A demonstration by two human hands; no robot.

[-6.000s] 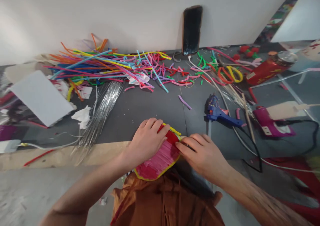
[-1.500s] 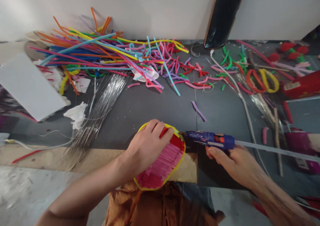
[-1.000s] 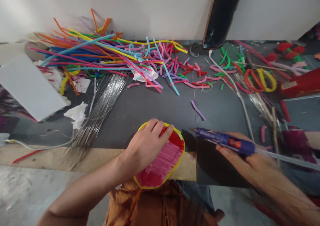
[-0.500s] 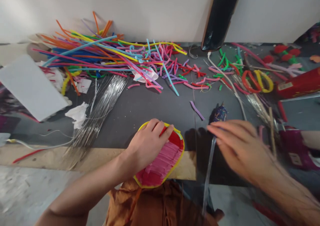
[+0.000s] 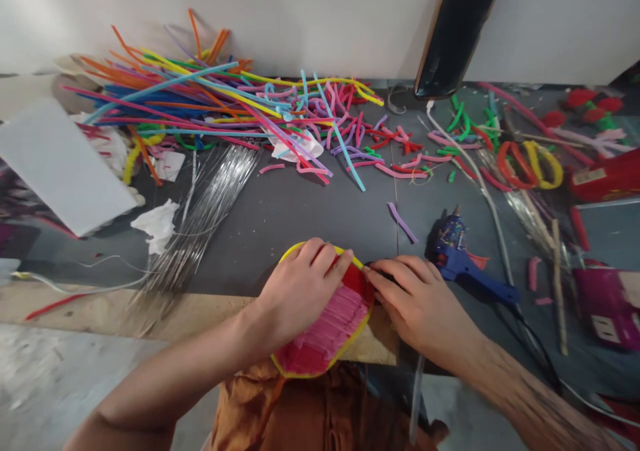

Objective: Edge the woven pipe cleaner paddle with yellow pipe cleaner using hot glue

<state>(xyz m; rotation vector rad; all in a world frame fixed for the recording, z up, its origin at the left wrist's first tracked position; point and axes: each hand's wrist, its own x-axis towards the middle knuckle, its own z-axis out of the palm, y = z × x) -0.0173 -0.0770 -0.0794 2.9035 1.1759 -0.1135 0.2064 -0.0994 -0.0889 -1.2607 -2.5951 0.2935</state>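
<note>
A flat red and pink panel (image 5: pixel 335 324) edged with yellow pipe cleaner (image 5: pixel 356 341) lies at the table's front edge, partly over my lap. My left hand (image 5: pixel 300 294) rests across its upper left, fingers bent over the top rim and gripping it. At the upper right rim, the fingertips of my right hand (image 5: pixel 417 298) pinch the yellow edging; their exact hold is partly hidden. Just beyond that hand, a blue glue gun (image 5: pixel 467 271) lies on its side, nozzle pointing away. Below my right wrist, a clear stick (image 5: pixel 416 401) hangs past the table edge.
Heaped pipe cleaners (image 5: pixel 200 104) and cut pieces line the back. A wire bundle (image 5: pixel 205 204) and white box (image 5: pixel 65 168) sit left. A phone (image 5: pixel 457 34) leans on the wall, its white cable (image 5: pixel 493 211) running right. A purple pack (image 5: pixel 607 308) stands at right.
My right hand has moved left from beside the glue gun to the panel's upper right rim. The glue gun now lies uncovered. My left hand stays on the panel.
</note>
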